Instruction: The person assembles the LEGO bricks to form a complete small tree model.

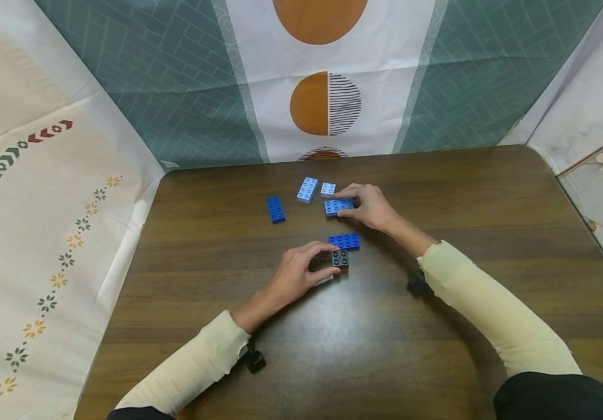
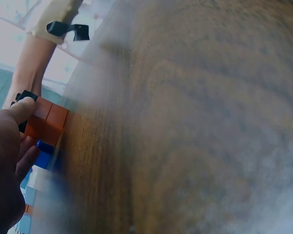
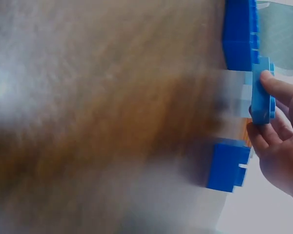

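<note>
Nearest the camera, two cream sleeves (image 1: 188, 364) reach in over the worktop (image 1: 212, 251). We see the left hand (image 1: 297, 271) pinching a black brick (image 1: 340, 258) between thumb and fingertips; the left wrist view shows reddish-orange bricks (image 2: 49, 124) beneath it. The right hand (image 1: 372, 209) pinches a mid-blue brick (image 1: 335, 207) across its width, farther back. Between the two, just beyond the black brick, lies a long dark-blue brick (image 1: 344, 241).

We judge these pieces light, stiff and hard to damage, though their smooth walls could slip under a loose pinch. We would take hold by opposite side walls, low enough to leave the studs bare, and keep the orange ones steady from the sides, since a stack tips more readily than a single brick.

The right hand's fingers partly cover the mid-blue brick's end, and we cannot tell whether it is raised or resting. Nor can we tell whether the long dark-blue brick touches the black one. The left wrist view crops the bricks at its left edge, and blur washes out much of the wood in both wrist views. The worktop's near edge is out of frame.
</note>
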The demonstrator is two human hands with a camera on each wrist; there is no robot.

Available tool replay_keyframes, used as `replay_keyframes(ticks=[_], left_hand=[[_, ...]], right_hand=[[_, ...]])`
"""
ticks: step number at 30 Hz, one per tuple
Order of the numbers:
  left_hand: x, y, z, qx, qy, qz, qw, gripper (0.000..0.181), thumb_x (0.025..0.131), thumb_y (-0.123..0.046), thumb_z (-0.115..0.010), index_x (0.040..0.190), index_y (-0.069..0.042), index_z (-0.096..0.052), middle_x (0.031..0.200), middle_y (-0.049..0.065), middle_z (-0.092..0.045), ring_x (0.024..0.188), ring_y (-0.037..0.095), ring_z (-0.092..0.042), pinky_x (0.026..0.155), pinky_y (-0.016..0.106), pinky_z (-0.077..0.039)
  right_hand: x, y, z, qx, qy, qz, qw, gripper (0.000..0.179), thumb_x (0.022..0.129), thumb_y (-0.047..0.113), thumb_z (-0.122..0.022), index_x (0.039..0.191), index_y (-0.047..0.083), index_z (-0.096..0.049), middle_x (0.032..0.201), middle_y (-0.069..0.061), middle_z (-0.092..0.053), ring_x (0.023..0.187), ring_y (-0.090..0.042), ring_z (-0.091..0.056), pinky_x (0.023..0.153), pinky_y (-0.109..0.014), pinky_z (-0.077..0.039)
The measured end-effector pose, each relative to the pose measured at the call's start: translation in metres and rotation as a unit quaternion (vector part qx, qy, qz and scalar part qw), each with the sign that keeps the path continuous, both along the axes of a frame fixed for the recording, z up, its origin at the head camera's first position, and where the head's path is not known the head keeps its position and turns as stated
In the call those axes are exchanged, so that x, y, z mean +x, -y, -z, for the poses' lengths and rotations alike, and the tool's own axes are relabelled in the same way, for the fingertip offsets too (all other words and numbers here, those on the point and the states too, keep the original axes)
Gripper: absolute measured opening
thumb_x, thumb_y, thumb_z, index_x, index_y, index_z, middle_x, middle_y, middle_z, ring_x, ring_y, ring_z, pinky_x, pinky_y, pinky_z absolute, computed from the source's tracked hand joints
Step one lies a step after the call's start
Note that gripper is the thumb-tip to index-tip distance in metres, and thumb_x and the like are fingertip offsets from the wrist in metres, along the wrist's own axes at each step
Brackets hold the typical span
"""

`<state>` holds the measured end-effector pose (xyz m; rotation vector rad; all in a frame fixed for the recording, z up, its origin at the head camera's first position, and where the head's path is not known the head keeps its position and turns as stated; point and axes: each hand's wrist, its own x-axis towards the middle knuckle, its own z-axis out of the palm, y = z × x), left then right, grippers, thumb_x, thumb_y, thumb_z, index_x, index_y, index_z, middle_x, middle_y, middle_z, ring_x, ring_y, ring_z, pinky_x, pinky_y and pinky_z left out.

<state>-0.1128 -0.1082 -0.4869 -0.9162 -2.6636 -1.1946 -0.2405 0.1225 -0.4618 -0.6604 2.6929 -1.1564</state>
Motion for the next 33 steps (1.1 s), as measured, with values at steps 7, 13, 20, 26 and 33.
replay_keyframes(ticks=[7,13,20,26,33], left_hand=[[0.0,0.0,0.0,0.001,-0.001,0.0,1.0,0.041,0.093,-0.025,-0.086,0.13,-0.014,-0.072,0.121,0.001,-0.075,0.109,0.012,-0.072,0.094,0.032,-0.058],[0.0,0.0,0.001,0.005,0.004,0.002,1.0,0.041,0.093,-0.025,-0.086,0.13,-0.014,-0.072,0.121,0.002,-0.075,0.11,0.013,-0.072,0.095,0.033,-0.058],[-0.001,0.0,0.001,0.006,-0.003,0.004,1.0,0.041,0.093,-0.025,-0.086,0.13,-0.013,-0.072,0.121,0.002,-0.075,0.11,0.016,-0.073,0.095,0.034,-0.059],[0.0,-0.001,0.001,0.001,-0.004,0.003,1.0,0.041,0.093,-0.026,-0.086,0.13,-0.013,-0.072,0.122,0.003,-0.075,0.11,0.016,-0.073,0.095,0.034,-0.058],[0.001,-0.001,0.001,0.002,-0.005,0.003,1.0,0.041,0.093,-0.026,-0.086,0.129,-0.011,-0.073,0.121,0.004,-0.075,0.107,0.017,-0.074,0.093,0.033,-0.059]], right_hand=[[0.011,-0.011,-0.017,0.013,-0.001,-0.041,0.9991,0.042,0.096,0.014,-0.082,0.137,0.008,-0.073,0.132,-0.015,-0.065,0.115,-0.033,-0.059,0.095,-0.047,-0.051],[0.025,-0.021,-0.028,-0.005,0.001,-0.064,0.9979,0.041,0.096,0.011,-0.081,0.136,0.008,-0.073,0.14,-0.016,-0.067,0.119,-0.033,-0.064,0.1,-0.05,-0.054],[0.047,-0.033,-0.039,-0.009,0.043,-0.08,0.9958,0.042,0.096,0.012,-0.081,0.137,0.012,-0.073,0.136,-0.017,-0.07,0.115,-0.035,-0.065,0.104,-0.055,-0.054],[0.065,-0.043,-0.043,-0.012,0.041,-0.119,0.992,0.043,0.095,0.01,-0.082,0.137,0.014,-0.074,0.135,-0.012,-0.071,0.097,-0.027,-0.063,0.087,-0.042,-0.054],[0.086,-0.047,-0.044,-0.012,0.05,-0.122,0.9912,0.043,0.093,0.012,-0.085,0.135,0.016,-0.076,0.093,-0.003,-0.071,0.05,-0.015,-0.039,0.05,-0.026,-0.036]])
